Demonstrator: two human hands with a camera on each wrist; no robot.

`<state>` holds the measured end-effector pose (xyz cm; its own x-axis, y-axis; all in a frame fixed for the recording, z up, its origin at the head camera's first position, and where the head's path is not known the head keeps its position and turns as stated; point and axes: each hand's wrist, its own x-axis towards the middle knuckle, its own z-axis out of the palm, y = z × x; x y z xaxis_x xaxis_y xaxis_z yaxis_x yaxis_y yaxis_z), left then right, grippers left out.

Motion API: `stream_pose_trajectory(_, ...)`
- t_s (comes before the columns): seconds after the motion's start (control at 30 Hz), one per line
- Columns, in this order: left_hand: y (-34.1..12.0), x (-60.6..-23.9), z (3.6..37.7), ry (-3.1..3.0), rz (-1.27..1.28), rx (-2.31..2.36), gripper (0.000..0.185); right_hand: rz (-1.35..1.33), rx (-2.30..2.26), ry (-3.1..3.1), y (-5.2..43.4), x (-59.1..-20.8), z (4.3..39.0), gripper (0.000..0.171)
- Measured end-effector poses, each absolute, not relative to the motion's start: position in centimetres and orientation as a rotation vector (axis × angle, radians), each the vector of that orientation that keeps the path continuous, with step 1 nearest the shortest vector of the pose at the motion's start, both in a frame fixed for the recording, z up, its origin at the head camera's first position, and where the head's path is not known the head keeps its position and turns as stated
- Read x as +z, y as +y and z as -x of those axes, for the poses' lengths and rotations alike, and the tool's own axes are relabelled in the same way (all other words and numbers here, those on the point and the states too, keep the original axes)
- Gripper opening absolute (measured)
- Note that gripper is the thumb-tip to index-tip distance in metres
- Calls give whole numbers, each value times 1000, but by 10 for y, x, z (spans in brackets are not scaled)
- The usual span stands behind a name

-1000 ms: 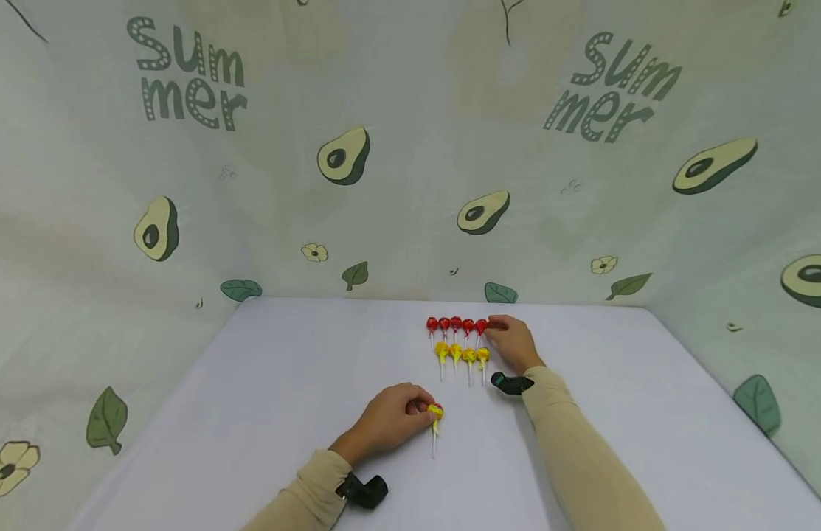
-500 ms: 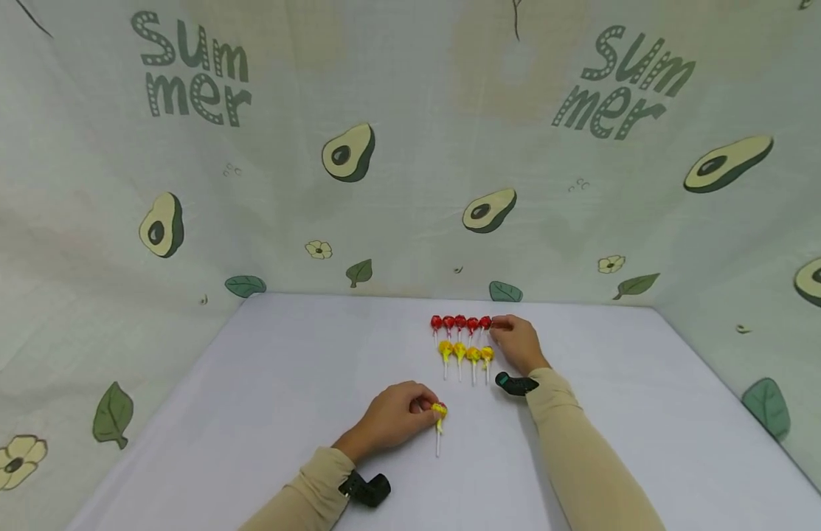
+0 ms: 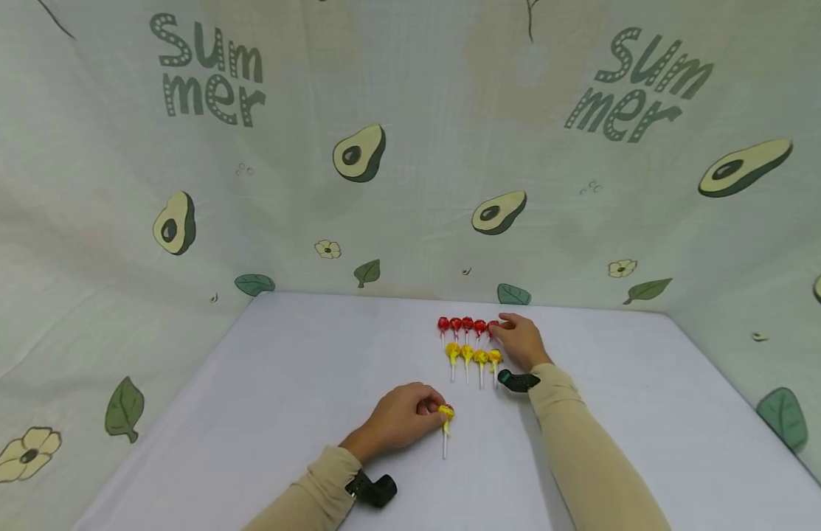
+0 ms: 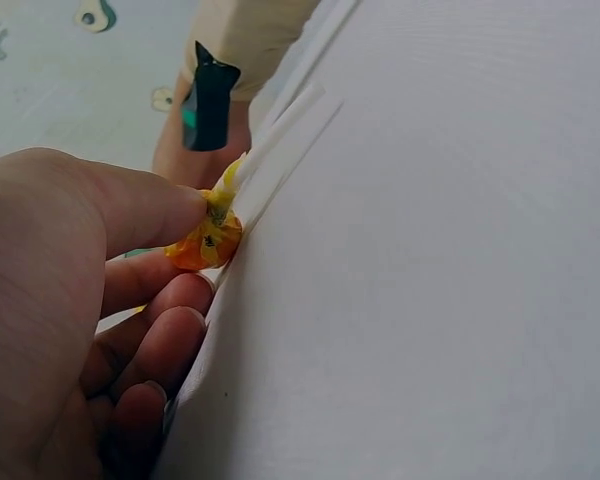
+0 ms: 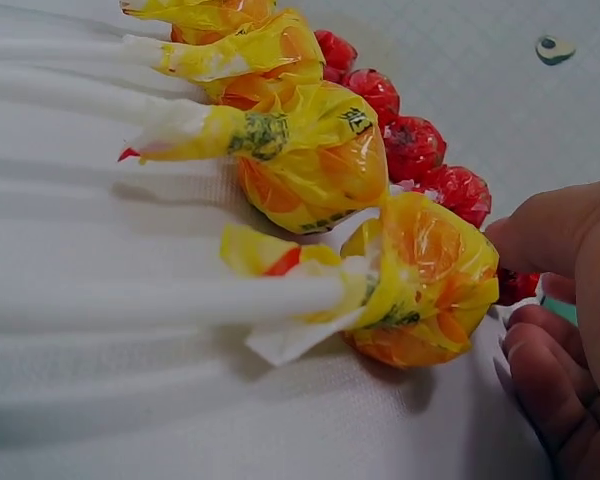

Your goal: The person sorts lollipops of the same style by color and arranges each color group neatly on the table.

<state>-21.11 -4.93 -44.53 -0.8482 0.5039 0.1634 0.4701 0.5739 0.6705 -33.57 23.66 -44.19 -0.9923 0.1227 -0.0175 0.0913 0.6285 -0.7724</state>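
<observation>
Near the front of the desk (image 3: pixel 264 383), a lone yellow lollipop (image 3: pixel 446 414) is pinched in the left hand (image 3: pixel 400 422), short of the two candy rows.

Left to right from that lollipop: the left grip has thumb and fingers curled round its wrapped head, stick lying toward the person; a slack pinch could roll the head out. Beyond it lies the yellow row (image 3: pixel 473 358) of four, sticks side by side, and behind that the red row (image 3: pixel 468 325). At the red row's right end the right hand (image 3: pixel 520 342) has its fingertips curled at the last red lollipop (image 3: pixel 493 327); whether it actually pinches it I cannot tell. A careless nudge there would likely knock the close-packed heads askew.
</observation>
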Motion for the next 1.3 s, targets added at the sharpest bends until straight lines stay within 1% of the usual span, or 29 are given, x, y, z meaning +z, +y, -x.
stream_pose_trajectory(0.13, -48, -446, 211, 2762, -854, 1147, 16, 125, 1315, -2783, 239, -444, 334, 47)
stream_pose_trajectory(0.23, -47, -447, 213, 2767, -849, 1134, 15, 116, 1315, -2766, 241, -445, 333, 45)
stream_pose_trajectory(0.57, -48, -443, 214, 2755, -883, 1130, 16, 88, 1364, -2728, 244, -449, 330, 46)
stream_pose_trajectory(0.83, -52, -447, 216, 2755, -851, 1161, 15, 29, 1371, -2716, 242, -446, 332, 48)
stream_pose_trajectory(0.97, -51, -448, 218, 2754, -846, 1178, 14, 74, 1418, -2666, 244, -446, 329, 45)
stream_pose_trajectory(1.13, -50, -450, 215, 2730, -812, 1201, 14, 180, 1545, -2624, 244, -448, 315, 39)
stream_pose_trajectory(1.3, -51, -453, 219, 2729, -743, 1319, 12, 185, 1553, -2607, 241, -441, 305, 37)
